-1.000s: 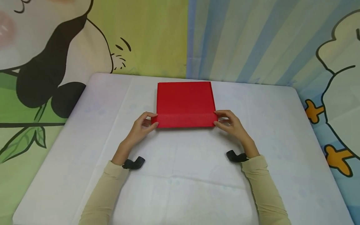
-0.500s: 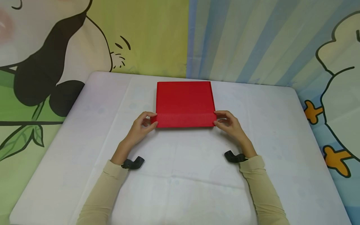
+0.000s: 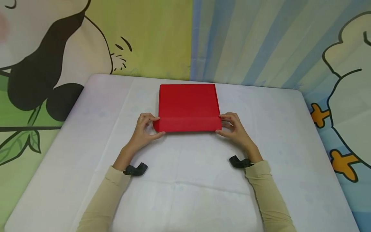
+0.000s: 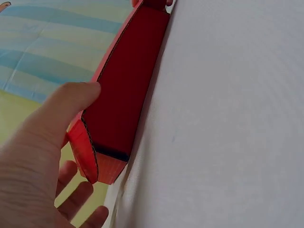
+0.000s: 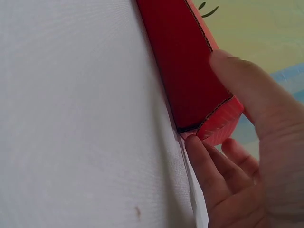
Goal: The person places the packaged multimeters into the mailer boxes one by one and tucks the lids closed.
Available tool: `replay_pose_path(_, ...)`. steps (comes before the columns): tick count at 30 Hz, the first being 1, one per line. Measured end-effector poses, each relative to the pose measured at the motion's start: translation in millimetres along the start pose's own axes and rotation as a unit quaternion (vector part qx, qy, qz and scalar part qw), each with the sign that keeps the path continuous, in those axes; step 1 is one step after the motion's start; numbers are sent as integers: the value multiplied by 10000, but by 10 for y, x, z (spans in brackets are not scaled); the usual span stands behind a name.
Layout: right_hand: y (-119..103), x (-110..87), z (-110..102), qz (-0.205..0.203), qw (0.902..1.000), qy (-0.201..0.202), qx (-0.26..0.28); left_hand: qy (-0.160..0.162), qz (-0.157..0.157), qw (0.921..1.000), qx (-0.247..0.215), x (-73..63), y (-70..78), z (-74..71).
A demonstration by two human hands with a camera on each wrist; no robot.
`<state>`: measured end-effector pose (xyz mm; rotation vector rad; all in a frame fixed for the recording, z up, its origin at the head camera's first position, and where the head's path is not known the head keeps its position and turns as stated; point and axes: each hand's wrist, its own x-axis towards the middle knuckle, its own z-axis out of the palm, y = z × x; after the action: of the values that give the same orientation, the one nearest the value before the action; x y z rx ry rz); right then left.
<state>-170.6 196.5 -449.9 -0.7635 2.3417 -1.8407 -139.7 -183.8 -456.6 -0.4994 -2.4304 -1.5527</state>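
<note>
A red cardboard box (image 3: 186, 100) lies toward the far side of the table, its front flap (image 3: 188, 124) bent along a crease. My left hand (image 3: 146, 131) grips the flap's left corner, index fingertip at the crease and thumb at the front edge. In the left wrist view a side ear (image 4: 84, 151) sticks out at the corner, and the thumb lies on the raw corrugated edge. My right hand (image 3: 233, 127) holds the right corner likewise. In the right wrist view its thumb presses the flap edge, with other fingers under a side ear (image 5: 219, 121). The box's inside is mostly hidden.
The table has a white cloth (image 3: 185, 203) with faint creases. Behind it hangs a printed backdrop (image 3: 246, 38) with cartoon animals. A black wrist camera (image 3: 135, 169) is on the left wrist and another black camera (image 3: 240, 161) on the right.
Both thumbs have shifted from the side ears inward to the flap's front edge, and the left hand has spread wider. The flap looks tilted a little differently. The box stays in place.
</note>
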Motion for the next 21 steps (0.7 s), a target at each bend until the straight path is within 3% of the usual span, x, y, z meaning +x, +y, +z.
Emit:
replay_pose_path(3, 78, 0, -2, 145, 9999, -47, 47, 51, 122, 9999, -62, -6, -9, -8)
replay_pose_path(7, -24, 10, 13, 159, 9998, -83, 120, -7, 129, 9996, -259, -1, 196, -51)
replay_pose_path(13, -108, 10, 19, 16, 10000, -17, 48, -27, 301, 9992, -266, 5, 184, -66)
replay_pose_path(21, 146, 18, -32, -66, 9997, 10, 214, -218, -106, 9987, -454, -7, 174, -83)
